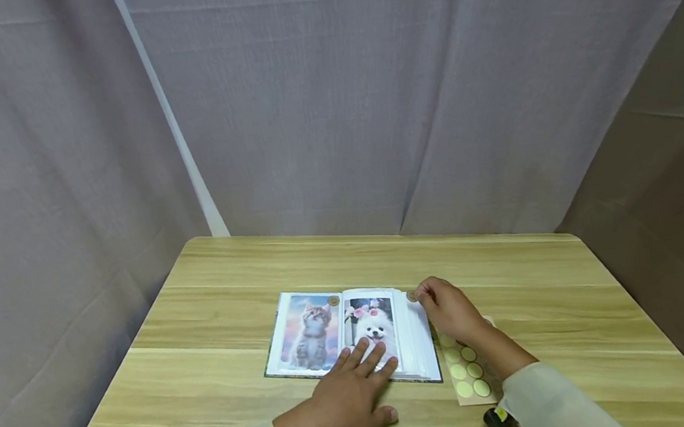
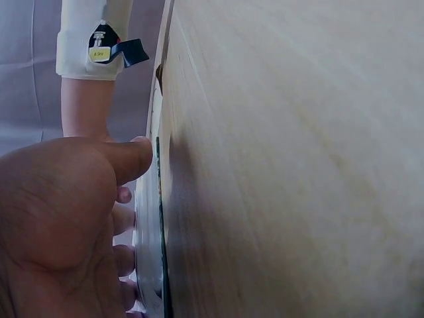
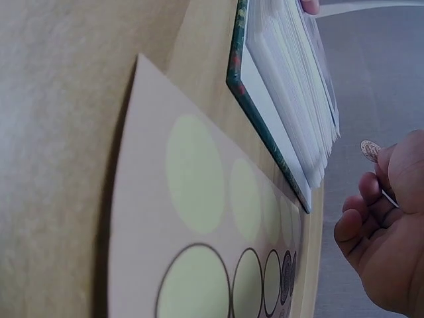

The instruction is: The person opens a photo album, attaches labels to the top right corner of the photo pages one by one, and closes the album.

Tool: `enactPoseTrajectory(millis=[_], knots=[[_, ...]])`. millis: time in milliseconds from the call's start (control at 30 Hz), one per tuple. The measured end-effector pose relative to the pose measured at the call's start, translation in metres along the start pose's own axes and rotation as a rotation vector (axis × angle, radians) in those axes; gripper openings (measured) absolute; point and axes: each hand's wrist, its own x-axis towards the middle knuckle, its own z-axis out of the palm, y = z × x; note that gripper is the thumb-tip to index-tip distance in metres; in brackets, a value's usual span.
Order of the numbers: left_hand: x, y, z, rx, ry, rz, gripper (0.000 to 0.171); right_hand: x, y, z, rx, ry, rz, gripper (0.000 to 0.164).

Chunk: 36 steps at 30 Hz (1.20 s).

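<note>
An open photo album lies on the table, with a kitten photo on its left page and a white dog photo on its right. My left hand rests on the right page, fingers spread over the lower part of the dog photo. Between thumb and fingertips, my right hand pinches a small round brown sticker by the album's upper right corner. A similar sticker sits at the kitten photo's upper right corner. Under my right forearm is a sticker sheet, partly hidden.
The wooden table carries the album and sheet near its front. Grey curtains hang behind and on both sides. A black device with a yellow label is on my right sleeve.
</note>
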Motion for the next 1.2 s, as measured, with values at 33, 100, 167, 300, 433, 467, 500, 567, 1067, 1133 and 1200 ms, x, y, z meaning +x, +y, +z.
enactPoseTrajectory(millis=[33,100,167,300,433,467,500,567,1067,1133,1200], knots=[[0.000,0.000,0.000,0.001,-0.001,0.001,0.077,0.000,0.000,0.000,0.000,-0.002,0.001,0.019],[0.000,0.000,0.000,-0.002,-0.003,0.002,0.077,0.002,0.000,0.001,-0.005,0.002,0.001,0.018],[0.000,0.000,-0.001,0.000,-0.004,0.003,0.077,0.003,-0.001,0.001,-0.007,-0.001,0.001,0.018],[0.000,-0.001,0.000,0.005,-0.001,0.003,0.077,0.007,-0.001,0.004,-0.013,0.008,-0.002,0.017],[0.000,-0.001,0.001,0.006,0.003,0.002,0.077,0.010,-0.002,0.007,-0.023,0.021,-0.015,0.016],[0.000,-0.001,0.001,0.008,0.005,0.001,0.077,0.010,-0.002,0.008,-0.025,0.022,-0.018,0.016],[0.001,-0.001,0.001,0.009,0.003,0.000,0.077,0.011,-0.003,0.008,-0.025,0.023,-0.021,0.016],[0.001,-0.001,0.001,0.013,0.003,-0.003,0.077,0.012,-0.004,0.009,-0.026,0.023,-0.028,0.016],[-0.001,-0.001,0.000,0.003,-0.006,-0.002,0.077,0.019,-0.008,0.012,-0.022,0.008,-0.024,0.018],[-0.001,-0.001,0.001,0.003,-0.007,-0.004,0.078,0.020,-0.007,0.012,-0.024,0.008,-0.021,0.018],[0.000,-0.001,0.001,0.006,-0.006,-0.006,0.078,0.022,-0.006,0.013,-0.025,0.008,-0.017,0.018]])
